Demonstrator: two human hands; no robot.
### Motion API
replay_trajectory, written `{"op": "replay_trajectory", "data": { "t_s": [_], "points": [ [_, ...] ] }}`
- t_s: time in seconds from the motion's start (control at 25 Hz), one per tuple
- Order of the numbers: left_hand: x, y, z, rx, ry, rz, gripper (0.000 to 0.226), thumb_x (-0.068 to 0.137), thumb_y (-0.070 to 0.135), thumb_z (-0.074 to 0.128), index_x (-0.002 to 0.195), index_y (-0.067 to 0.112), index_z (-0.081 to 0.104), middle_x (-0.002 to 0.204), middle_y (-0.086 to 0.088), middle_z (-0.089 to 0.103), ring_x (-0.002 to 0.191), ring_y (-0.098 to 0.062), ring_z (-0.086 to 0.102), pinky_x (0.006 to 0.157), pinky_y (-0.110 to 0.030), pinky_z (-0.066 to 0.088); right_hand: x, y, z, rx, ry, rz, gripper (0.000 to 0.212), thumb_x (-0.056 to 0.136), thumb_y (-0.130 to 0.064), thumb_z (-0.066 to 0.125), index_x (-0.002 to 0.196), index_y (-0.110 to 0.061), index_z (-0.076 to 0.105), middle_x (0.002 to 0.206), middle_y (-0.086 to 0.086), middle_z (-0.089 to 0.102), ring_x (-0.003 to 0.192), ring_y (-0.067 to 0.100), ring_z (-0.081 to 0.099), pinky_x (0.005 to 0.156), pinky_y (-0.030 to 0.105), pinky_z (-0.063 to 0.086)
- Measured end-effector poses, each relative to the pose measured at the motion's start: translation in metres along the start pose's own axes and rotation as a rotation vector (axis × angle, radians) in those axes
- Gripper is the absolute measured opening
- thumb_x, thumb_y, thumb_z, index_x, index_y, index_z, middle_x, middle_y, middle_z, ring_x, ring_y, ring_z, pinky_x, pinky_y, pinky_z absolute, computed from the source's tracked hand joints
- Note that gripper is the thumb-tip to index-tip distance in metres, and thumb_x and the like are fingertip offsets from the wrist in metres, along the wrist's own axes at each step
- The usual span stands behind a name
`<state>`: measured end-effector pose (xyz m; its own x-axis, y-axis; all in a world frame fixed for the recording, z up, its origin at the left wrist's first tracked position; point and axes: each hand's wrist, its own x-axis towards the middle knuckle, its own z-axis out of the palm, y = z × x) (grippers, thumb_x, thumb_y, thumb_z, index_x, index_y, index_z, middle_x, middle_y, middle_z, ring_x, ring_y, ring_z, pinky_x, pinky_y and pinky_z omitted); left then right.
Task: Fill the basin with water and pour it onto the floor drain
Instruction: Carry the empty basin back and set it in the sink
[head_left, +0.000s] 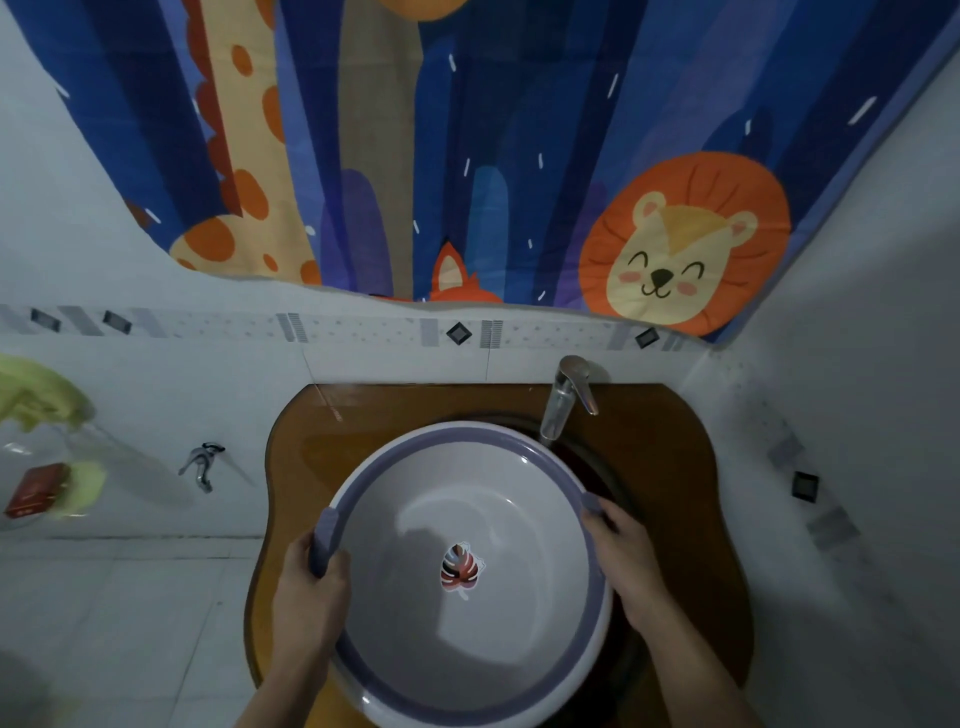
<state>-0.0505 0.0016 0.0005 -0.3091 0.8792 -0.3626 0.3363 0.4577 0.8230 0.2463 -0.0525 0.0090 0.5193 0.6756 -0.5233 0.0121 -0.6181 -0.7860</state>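
Note:
A round white basin with a purple rim and a leaf sticker at its bottom sits over the sink in the brown counter. It looks dry inside. My left hand grips the purple handle on the basin's left rim. My right hand grips the right rim by the other handle. The chrome tap stands at the back right, its spout just beyond the basin's far edge. No water runs from it. No floor drain is in view.
The brown counter meets a white tiled wall. A blue animal-print curtain hangs above. At left are a small wall tap, a yellow cloth and a red box. White floor tiles lie at lower left.

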Motion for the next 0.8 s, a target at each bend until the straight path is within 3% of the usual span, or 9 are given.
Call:
{"op": "replay_trajectory", "data": {
  "t_s": [0.12,0.2,0.36,0.44,0.52,0.64,0.72,0.8],
  "points": [
    [0.002,-0.006,-0.001,0.025,0.013,-0.059,0.048,0.095,0.043,0.052,0.136,0.017,0.049,0.12,-0.011,0.064,0.095,-0.026,0.054,0.089,-0.053,0.049,0.004,0.008,0.001,-0.062,-0.026,0.013,0.047,0.1,-0.045,0.047,0.145,-0.03,0.05,0.118,-0.006,0.063,0.105,0.015,0.058,0.09,0.034,0.051],
    [0.002,-0.01,0.001,0.032,-0.016,-0.092,0.049,0.095,0.041,0.052,0.137,0.016,0.05,0.12,-0.009,0.064,0.097,-0.025,0.054,0.09,-0.052,0.049,0.007,0.01,-0.001,-0.077,-0.033,0.027,0.046,0.101,-0.043,0.048,0.145,-0.029,0.051,0.11,-0.008,0.061,0.103,0.016,0.058,0.089,0.034,0.05],
    [0.001,-0.008,0.012,0.037,-0.108,-0.083,0.047,0.094,0.029,0.052,0.138,0.014,0.049,0.111,-0.001,0.06,0.099,-0.022,0.053,0.09,-0.047,0.046,0.016,0.011,-0.005,-0.121,-0.02,0.051,0.046,0.103,-0.04,0.046,0.146,-0.025,0.049,0.135,0.006,0.06,0.122,0.027,0.057,0.094,0.037,0.048],
    [0.002,-0.006,0.018,0.027,-0.134,-0.082,0.05,0.094,0.027,0.053,0.141,0.013,0.046,0.114,-0.001,0.057,0.103,-0.024,0.053,0.091,-0.046,0.045,0.022,0.009,-0.008,-0.141,-0.025,0.077,0.047,0.103,-0.041,0.044,0.146,-0.024,0.049,0.136,0.008,0.059,0.125,0.029,0.055,0.097,0.039,0.046],
    [0.004,-0.005,0.023,0.029,-0.155,-0.079,0.051,0.095,0.027,0.053,0.143,0.012,0.044,0.121,-0.005,0.058,0.106,-0.025,0.053,0.091,-0.044,0.045,0.028,0.01,-0.01,-0.139,-0.018,0.104,0.045,0.103,-0.042,0.044,0.142,-0.02,0.052,0.124,0.008,0.063,0.117,0.027,0.059,0.096,0.04,0.046],
    [0.011,-0.003,0.033,0.034,-0.189,-0.092,0.056,0.095,0.029,0.053,0.146,0.011,0.04,0.14,-0.011,0.053,0.122,-0.032,0.052,0.099,-0.047,0.043,0.036,0.016,-0.012,-0.112,-0.004,0.136,0.039,0.103,-0.037,0.045,0.132,-0.014,0.058,0.094,0.0,0.062,0.087,0.016,0.059,0.088,0.036,0.048],
    [0.018,0.0,0.04,0.032,-0.22,-0.117,0.058,0.096,0.032,0.051,0.148,0.011,0.039,0.143,-0.012,0.052,0.126,-0.034,0.051,0.1,-0.048,0.043,0.04,0.019,-0.013,-0.11,0.01,0.147,0.038,0.103,-0.036,0.045,0.13,-0.013,0.058,0.093,0.0,0.061,0.083,0.014,0.056,0.084,0.034,0.046],
    [0.024,0.003,0.046,0.059,-0.248,-0.125,0.056,0.097,0.038,0.047,0.146,0.011,0.041,0.141,-0.012,0.053,0.121,-0.034,0.053,0.095,-0.047,0.045,0.044,0.02,-0.015,-0.11,0.014,0.154,0.041,0.103,-0.038,0.045,0.132,-0.012,0.057,0.104,0.005,0.065,0.089,0.017,0.058,0.084,0.034,0.046]
  ]
}}
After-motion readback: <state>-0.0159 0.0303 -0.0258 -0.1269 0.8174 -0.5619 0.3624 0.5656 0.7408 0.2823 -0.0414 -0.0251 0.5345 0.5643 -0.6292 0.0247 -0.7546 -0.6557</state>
